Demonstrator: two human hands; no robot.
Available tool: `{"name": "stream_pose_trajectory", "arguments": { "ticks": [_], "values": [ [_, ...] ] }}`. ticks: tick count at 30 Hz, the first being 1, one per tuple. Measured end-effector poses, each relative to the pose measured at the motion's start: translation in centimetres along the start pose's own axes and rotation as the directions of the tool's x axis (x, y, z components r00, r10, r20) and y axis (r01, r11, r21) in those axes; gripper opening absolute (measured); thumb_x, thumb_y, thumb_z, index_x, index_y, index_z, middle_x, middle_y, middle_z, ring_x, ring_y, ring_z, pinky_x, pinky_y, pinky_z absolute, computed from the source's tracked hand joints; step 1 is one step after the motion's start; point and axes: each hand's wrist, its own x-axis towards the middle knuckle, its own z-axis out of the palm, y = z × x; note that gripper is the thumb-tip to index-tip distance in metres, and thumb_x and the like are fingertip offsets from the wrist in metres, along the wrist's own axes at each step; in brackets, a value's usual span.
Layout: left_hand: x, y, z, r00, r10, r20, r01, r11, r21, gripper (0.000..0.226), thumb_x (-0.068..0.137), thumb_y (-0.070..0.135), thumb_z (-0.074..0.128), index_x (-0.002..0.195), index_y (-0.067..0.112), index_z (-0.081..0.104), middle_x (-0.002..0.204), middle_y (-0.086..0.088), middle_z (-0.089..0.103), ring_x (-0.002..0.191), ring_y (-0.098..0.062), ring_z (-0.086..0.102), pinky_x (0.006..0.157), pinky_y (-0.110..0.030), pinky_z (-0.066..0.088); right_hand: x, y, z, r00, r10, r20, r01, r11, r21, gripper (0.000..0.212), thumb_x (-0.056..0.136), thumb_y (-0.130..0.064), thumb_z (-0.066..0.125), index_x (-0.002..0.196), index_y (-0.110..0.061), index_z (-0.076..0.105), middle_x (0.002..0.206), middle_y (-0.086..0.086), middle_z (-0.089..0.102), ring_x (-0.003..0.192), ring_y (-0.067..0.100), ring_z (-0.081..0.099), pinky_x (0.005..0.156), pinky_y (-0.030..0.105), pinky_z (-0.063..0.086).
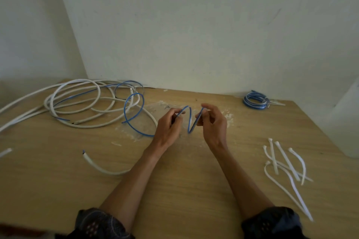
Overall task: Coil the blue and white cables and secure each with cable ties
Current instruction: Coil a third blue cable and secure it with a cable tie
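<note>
Looking down through the head camera, I saw both hands held just above the counter (184, 184). The left hand (168, 128) pinched the blue cable (190, 118) between its thumb and curled fingers (175, 112). The right hand (212, 124) pinched the same cable a little way along, its fingers curled too. Between the two sets of fingers the cable dipped down in one thin bend, like a letter V.

From the left fingers the rest of the blue cable ran off to the left in a big loose loop. It ended in a messy pile with the white cable (77, 91), far left of the fingers and farther back. A wound-up blue coil (254, 100) lay well off to the right of the fingers. I could not tell if it was tied. The cable ties (285, 161) lay in a loose bunch to the right of the fingers and closer to me.

I thought the blue cable was thin, light and springy, so each loop would want to pop open. Its smooth skin might slip. I judged the best place to hold was where the loops cross, with a tight pinch. The white cable looked thicker and stiffer, so I guessed it would need bigger loops and a whole-hand hold.
</note>
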Motion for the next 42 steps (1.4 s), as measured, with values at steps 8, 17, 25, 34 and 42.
{"name": "stream_pose_trajectory", "arguments": {
  "ticks": [8, 17, 25, 34, 42],
  "values": [
    [0.3, 0.5, -0.3, 0.904, 0.36, -0.229, -0.197, 0.829, 0.523, 0.052, 0.102, 0.027, 0.051, 0.148, 0.004, 0.042, 0.147, -0.014, 0.049, 0.138, -0.026, 0.044, 0.115, -0.04, 0.038, -0.1, -0.5, -0.8, 0.963, -0.266, 0.03, 0.26, 0.9, -0.351, 0.024, 0.091, -0.008, 0.071, 0.114, -0.014, 0.075, 0.099, -0.006, 0.076, 0.08, 0.0, 0.067, 0.079, 0.021, 0.055],
    [2.5, 5.0, -0.9, 0.957, 0.243, 0.157, -0.281, 0.909, 0.306, 0.053, 0.1, 0.021, 0.043, 0.152, 0.011, 0.04, 0.15, -0.012, 0.045, 0.141, -0.03, 0.04, 0.115, -0.04, 0.035, -0.6, -4.5, -0.1, 0.979, -0.195, 0.062, 0.192, 0.98, 0.048, 0.03, 0.101, -0.005, 0.045, 0.116, -0.005, 0.071, 0.104, 0.004, 0.075, 0.097, 0.016, 0.072, 0.083, 0.033, 0.06],
    [4.7, 7.1, -5.1, 0.878, 0.189, 0.439, -0.329, 0.906, 0.268, 0.02, 0.099, 0.017, 0.058, 0.079, 0.014, 0.06, 0.069, 0.006, 0.049, 0.059, -0.008, 0.047, 0.063, -0.033, 0.046, 0.9, -5.0, -1.8, 0.942, -0.026, 0.333, -0.083, 0.948, 0.307, 0.026, 0.094, -0.012, 0.07, 0.116, -0.004, 0.059, 0.069, 0.006, 0.063, 0.052, 0.015, 0.044, 0.048, 0.023, 0.036],
    [5.1, 7.2, -7.9, 0.789, -0.118, 0.602, 0.607, 0.298, -0.737, 0.029, 0.102, 0.022, 0.039, 0.081, 0.014, 0.056, 0.062, 0.01, 0.015, 0.049, -0.004, 0.012, 0.035, -0.017, 0.021, 3.2, -0.5, -3.9, 0.998, -0.033, 0.056, 0.043, 0.982, -0.184, 0.023, 0.094, -0.01, 0.068, 0.08, -0.028, 0.065, 0.064, -0.008, 0.063, 0.059, 0.001, 0.055, 0.064, 0.023, 0.043],
    [4.8, 5.7, -8.2, 0.808, 0.02, 0.589, 0.589, -0.073, -0.805, 0.012, 0.1, 0.002, 0.043, 0.095, 0.003, 0.054, 0.068, -0.004, 0.051, 0.058, -0.015, 0.048, 0.057, -0.029, 0.05, 2.1, -0.2, -3.6, 0.963, -0.219, -0.157, 0.173, 0.949, -0.264, 0.015, 0.102, -0.023, 0.059, 0.1, -0.018, 0.045, 0.089, -0.006, 0.057, 0.051, 0.016, 0.064, 0.045, 0.034, 0.049]
  ]
}}
